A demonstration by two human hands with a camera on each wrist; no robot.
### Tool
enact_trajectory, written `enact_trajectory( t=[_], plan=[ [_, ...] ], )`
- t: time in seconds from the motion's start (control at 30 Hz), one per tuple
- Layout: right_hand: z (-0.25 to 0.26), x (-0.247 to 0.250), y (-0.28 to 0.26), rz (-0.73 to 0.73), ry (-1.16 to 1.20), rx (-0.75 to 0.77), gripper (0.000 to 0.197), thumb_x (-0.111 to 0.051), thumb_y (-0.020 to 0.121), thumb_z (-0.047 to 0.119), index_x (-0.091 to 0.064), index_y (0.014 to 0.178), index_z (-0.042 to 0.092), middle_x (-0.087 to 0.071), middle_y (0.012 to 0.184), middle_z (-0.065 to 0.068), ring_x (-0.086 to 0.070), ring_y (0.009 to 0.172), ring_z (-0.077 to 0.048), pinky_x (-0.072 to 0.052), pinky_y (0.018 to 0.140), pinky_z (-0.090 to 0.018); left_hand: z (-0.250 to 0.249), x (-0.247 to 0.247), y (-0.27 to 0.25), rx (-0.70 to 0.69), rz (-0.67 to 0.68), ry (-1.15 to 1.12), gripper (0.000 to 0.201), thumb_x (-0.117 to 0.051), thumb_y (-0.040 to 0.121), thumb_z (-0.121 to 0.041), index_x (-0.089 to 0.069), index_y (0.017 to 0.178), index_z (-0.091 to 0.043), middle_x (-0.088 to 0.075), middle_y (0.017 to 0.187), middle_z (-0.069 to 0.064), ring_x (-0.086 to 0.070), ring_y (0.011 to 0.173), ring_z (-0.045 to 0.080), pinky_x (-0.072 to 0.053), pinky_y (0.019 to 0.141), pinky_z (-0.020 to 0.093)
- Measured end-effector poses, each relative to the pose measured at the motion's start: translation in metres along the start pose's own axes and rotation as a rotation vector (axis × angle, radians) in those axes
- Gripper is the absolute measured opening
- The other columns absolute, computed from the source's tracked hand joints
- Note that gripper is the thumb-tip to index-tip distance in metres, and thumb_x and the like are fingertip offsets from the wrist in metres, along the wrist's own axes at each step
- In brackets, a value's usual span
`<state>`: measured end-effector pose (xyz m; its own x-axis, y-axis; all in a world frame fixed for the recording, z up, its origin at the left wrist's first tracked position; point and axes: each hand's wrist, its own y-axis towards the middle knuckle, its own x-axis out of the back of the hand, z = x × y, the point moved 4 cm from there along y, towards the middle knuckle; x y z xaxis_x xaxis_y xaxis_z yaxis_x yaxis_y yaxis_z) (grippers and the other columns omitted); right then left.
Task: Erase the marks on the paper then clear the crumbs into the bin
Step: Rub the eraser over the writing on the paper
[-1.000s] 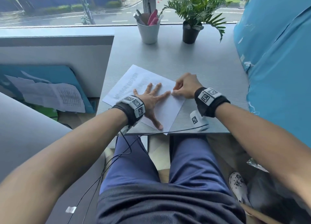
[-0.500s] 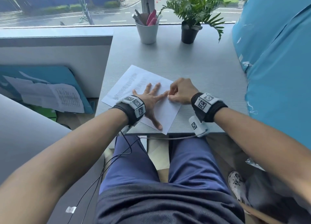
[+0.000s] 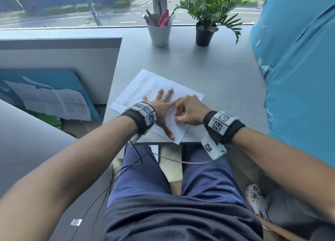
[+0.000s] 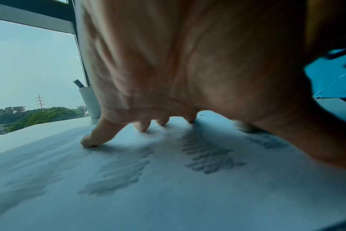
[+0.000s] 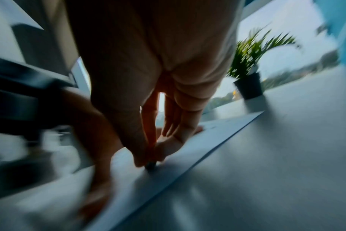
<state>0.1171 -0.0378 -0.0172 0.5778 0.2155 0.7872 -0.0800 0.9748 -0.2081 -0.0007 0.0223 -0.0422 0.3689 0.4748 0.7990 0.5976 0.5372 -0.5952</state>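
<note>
While your left hand (image 3: 164, 107) lies spread flat on the paper (image 3: 188, 94), pinning it to the worktop (image 3: 226, 74), your right hand (image 3: 190, 112) pinches a small dark eraser (image 5: 150, 165) tip-down on the sheet's right part. Grey marks (image 4: 205, 154) lie leftward, under and beyond the left palm. Paper's long axis runs diagonally away to your left. No bin in view.
</note>
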Motion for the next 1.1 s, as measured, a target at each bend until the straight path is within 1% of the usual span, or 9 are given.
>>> enact_trajectory(
  t=[0.07, 0.13, 0.3, 0.43, 0.6, 0.7, 0.8, 0.97, 1.1],
  plan=[
    [0.009, -0.016, -0.012, 0.111, 0.007, 0.053, 0.009, -0.079, 0.071, 0.014, -0.072, 0.067, 0.018, -0.071, 0.071, 0.001, -0.068, 0.069, -0.011, -0.057, 0.064, -0.025, -0.001, 0.000, 0.000, -0.009, -0.002, -0.010, 0.158, -0.075, 0.023, -0.086, 0.026, 0.140, -0.056, 0.043, 0.151, -0.011, 0.036, 0.140, 0.029, 0.002, 0.094, 0.085],
    [0.005, -0.009, -0.004, 0.127, 0.009, 0.045, 0.005, -0.080, 0.072, 0.016, -0.075, 0.073, 0.016, -0.071, 0.074, 0.003, -0.067, 0.070, -0.010, -0.056, 0.064, -0.023, -0.001, 0.000, 0.000, -0.009, 0.000, -0.007, 0.158, -0.076, 0.023, -0.086, 0.025, 0.141, -0.055, 0.042, 0.151, -0.011, 0.035, 0.141, 0.029, 0.000, 0.095, 0.085],
    [-0.026, 0.038, 0.030, -0.130, -0.037, -0.112, 0.013, -0.080, 0.074, 0.020, -0.077, 0.082, 0.010, -0.071, 0.078, -0.002, -0.065, 0.073, -0.014, -0.053, 0.067, -0.022, -0.001, 0.000, 0.000, -0.013, -0.038, -0.051, 0.155, -0.078, 0.026, -0.084, 0.022, 0.142, -0.056, 0.037, 0.154, -0.009, 0.032, 0.143, 0.028, 0.001, 0.096, 0.084],
    [-0.029, 0.037, 0.035, -0.184, -0.065, -0.123, 0.010, -0.076, 0.074, 0.017, -0.077, 0.082, 0.010, -0.072, 0.080, -0.005, -0.067, 0.076, -0.016, -0.047, 0.067, -0.019, -0.003, -0.001, -0.002, -0.012, -0.106, -0.073, 0.149, -0.071, 0.033, -0.089, 0.018, 0.146, -0.051, 0.031, 0.158, -0.004, 0.027, 0.145, 0.032, 0.001, 0.096, 0.085],
    [-0.026, 0.034, 0.039, -0.221, -0.115, -0.097, 0.008, -0.072, 0.077, 0.014, -0.077, 0.080, 0.010, -0.074, 0.081, -0.007, -0.069, 0.079, -0.021, -0.054, 0.077, -0.024, -0.002, -0.008, -0.008, -0.076, -0.149, -0.062, 0.143, -0.062, 0.044, -0.093, 0.011, 0.153, -0.038, 0.022, 0.161, -0.005, 0.022, 0.147, 0.029, -0.001, 0.099, 0.083],
    [-0.021, 0.025, 0.029, -0.206, -0.130, -0.087, 0.005, -0.071, 0.078, 0.014, -0.076, 0.079, 0.012, -0.072, 0.080, -0.007, -0.068, 0.075, -0.022, -0.058, 0.077, -0.032, -0.003, -0.011, -0.008, -0.065, -0.135, -0.055, 0.144, -0.060, 0.043, -0.095, 0.014, 0.153, -0.037, 0.026, 0.160, -0.007, 0.025, 0.146, 0.028, 0.002, 0.100, 0.082],
    [-0.005, 0.006, 0.004, -0.131, -0.081, -0.020, 0.007, -0.070, 0.080, 0.011, -0.077, 0.081, 0.010, -0.073, 0.080, -0.003, -0.065, 0.070, -0.014, -0.058, 0.071, -0.028, -0.001, -0.012, -0.004, -0.051, -0.117, -0.074, 0.145, -0.061, 0.041, -0.095, 0.019, 0.150, -0.041, 0.030, 0.158, -0.010, 0.028, 0.145, 0.028, 0.004, 0.099, 0.083],
    [0.015, -0.015, -0.021, 0.074, -0.061, 0.062, 0.006, -0.073, 0.076, 0.010, -0.078, 0.081, 0.010, -0.071, 0.074, -0.003, -0.065, 0.068, -0.014, -0.050, 0.062, -0.021, -0.003, -0.014, 0.002, -0.031, -0.093, -0.072, 0.149, -0.061, 0.034, -0.096, 0.021, 0.147, -0.046, 0.034, 0.156, -0.012, 0.031, 0.143, 0.030, 0.007, 0.096, 0.084],
    [-0.005, 0.016, 0.008, -0.051, -0.057, -0.001, 0.009, -0.077, 0.076, 0.012, -0.078, 0.085, 0.009, -0.073, 0.080, -0.001, -0.065, 0.067, -0.009, -0.057, 0.065, -0.022, -0.003, -0.012, -0.002, -0.041, -0.089, -0.093, 0.147, -0.066, 0.038, -0.092, 0.023, 0.147, -0.046, 0.034, 0.156, -0.011, 0.032, 0.143, 0.029, 0.008, 0.096, 0.083]
  ],
)
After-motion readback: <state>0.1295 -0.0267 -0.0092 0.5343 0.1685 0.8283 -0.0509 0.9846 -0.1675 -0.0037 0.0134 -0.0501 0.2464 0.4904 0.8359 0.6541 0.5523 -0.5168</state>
